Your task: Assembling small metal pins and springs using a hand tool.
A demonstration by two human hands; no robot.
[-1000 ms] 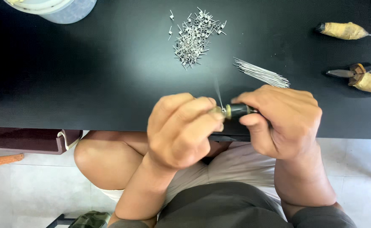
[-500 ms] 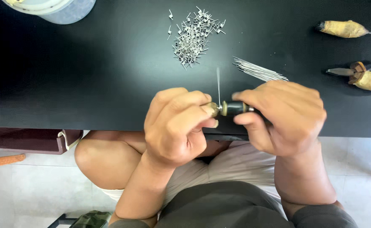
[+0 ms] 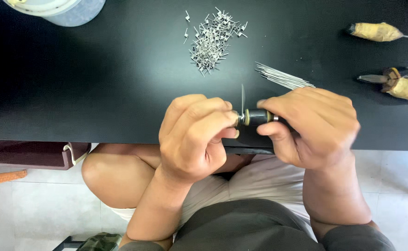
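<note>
Right hand (image 3: 313, 128) grips short black brass-ringed tool (image 3: 258, 117); left hand (image 3: 194, 135) pinches thin steel wire (image 3: 242, 98) at its tip. Far pile of small bent wire coils (image 3: 212, 41) looks finished, straight wire bundle (image 3: 283, 77) left.

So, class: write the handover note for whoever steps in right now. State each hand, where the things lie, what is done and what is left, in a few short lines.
Left hand: closed, fingertips pinched at the tip of the small black tool with brass rings, where a thin straight metal wire stands upright.
Right hand: gripping the tool's handle over the black table edge.
Done: a heap of small bent wire pieces lies further back on the table.
Left: a bundle of straight wires waits beside the right hand.
Tape-wrapped hand tools lie at the far right, untouched.
</note>
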